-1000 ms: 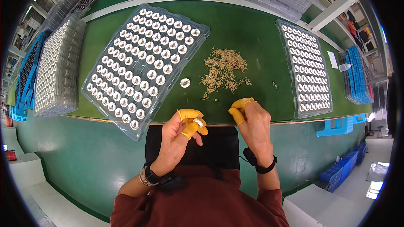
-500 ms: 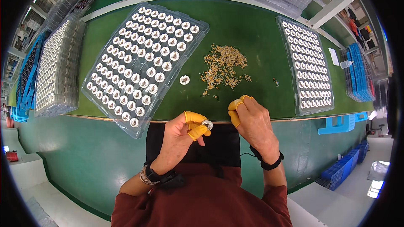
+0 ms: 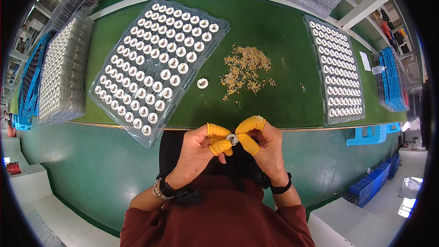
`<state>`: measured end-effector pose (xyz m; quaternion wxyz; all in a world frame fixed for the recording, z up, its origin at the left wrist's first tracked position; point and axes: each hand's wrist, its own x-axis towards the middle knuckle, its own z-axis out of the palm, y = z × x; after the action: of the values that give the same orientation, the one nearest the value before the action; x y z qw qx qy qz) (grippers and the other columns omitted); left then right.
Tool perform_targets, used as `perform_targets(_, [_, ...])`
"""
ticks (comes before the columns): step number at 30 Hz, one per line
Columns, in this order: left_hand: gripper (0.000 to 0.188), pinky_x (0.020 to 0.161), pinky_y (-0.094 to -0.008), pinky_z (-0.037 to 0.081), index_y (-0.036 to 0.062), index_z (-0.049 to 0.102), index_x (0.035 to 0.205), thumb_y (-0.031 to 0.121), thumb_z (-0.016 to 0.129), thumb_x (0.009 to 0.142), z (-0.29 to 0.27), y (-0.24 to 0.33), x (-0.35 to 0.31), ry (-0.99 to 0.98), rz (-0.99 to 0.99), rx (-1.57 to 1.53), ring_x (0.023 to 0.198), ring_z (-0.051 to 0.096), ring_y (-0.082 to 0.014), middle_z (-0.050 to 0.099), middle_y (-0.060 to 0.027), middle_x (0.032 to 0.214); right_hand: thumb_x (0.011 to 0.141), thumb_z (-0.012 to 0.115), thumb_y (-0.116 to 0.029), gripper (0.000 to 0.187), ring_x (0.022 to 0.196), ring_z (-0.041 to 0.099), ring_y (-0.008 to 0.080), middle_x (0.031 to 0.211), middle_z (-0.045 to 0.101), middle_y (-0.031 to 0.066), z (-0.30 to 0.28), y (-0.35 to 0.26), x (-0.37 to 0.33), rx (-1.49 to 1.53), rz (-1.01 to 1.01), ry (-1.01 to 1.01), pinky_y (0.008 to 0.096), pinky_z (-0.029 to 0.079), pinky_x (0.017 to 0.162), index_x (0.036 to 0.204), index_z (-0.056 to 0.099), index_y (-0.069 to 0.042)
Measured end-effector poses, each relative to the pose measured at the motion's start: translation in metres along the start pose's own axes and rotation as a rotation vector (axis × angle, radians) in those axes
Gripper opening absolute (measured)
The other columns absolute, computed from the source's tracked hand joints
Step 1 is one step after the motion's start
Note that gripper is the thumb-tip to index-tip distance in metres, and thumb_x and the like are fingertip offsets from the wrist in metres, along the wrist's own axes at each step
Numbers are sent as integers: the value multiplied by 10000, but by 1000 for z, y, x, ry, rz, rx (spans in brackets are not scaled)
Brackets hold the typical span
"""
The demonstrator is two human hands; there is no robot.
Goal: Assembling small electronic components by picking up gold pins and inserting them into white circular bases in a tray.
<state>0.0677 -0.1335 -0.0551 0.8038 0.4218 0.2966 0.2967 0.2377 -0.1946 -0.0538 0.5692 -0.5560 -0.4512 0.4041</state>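
Between the yellow-covered fingertips of my left hand (image 3: 194,153) is a small round white-and-silver part (image 3: 232,140), held just in front of the table's near edge. My right hand (image 3: 270,148), also wearing yellow finger covers, pinches at the right side of this part. Whatever its fingertips hold is hidden or too small to name. Past my hands, a loose pile of tiny yellow components with wire legs (image 3: 247,66) lies on the green tabletop. One similar round part (image 3: 202,83) sits alone left of the pile.
A clear plastic tray (image 3: 222,28) with rows of round parts lies slanted at the left, overhanging the near edge. Another filled tray (image 3: 326,114) is at the right. Stacked filled trays (image 3: 61,75) stand far left. Blue trays (image 3: 392,80) stand far right. A stray component (image 3: 302,87) lies right of the pile.
My right hand has come from the table edge toward the left and now meets my left hand at the round part. My left hand has shifted slightly right with the part.
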Motion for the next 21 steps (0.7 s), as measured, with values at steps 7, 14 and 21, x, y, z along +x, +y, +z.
perform_targets(7, [213, 564, -241, 546, -41, 602, 1083, -19, 656, 878, 2, 3, 0, -17, 11, 17, 750, 656, -145, 664, -97, 931, 805, 681, 41, 130, 692, 597, 91, 806, 629, 30, 2, 1, -2, -21, -23, 37, 226, 483, 635, 910, 621, -6])
perform_targets(14, [164, 570, -270, 572, -37, 603, 1056, 24, 631, 907, 1, 6, 0, -20, -7, 16, 757, 668, -171, 669, -119, 955, 802, 685, 40, 141, 692, 609, 103, 812, 640, 41, 5, 7, -5, -18, -64, 79, 236, 492, 632, 918, 620, -6])
perform_targets(21, [186, 558, -248, 548, -41, 606, 1079, -8, 632, 898, 3, 6, -1, -18, -12, -16, 749, 653, -147, 657, -95, 933, 789, 711, 21, 163, 674, 615, 141, 827, 649, 65, 9, 9, -8, -169, -178, 132, 251, 490, 606, 921, 621, -15])
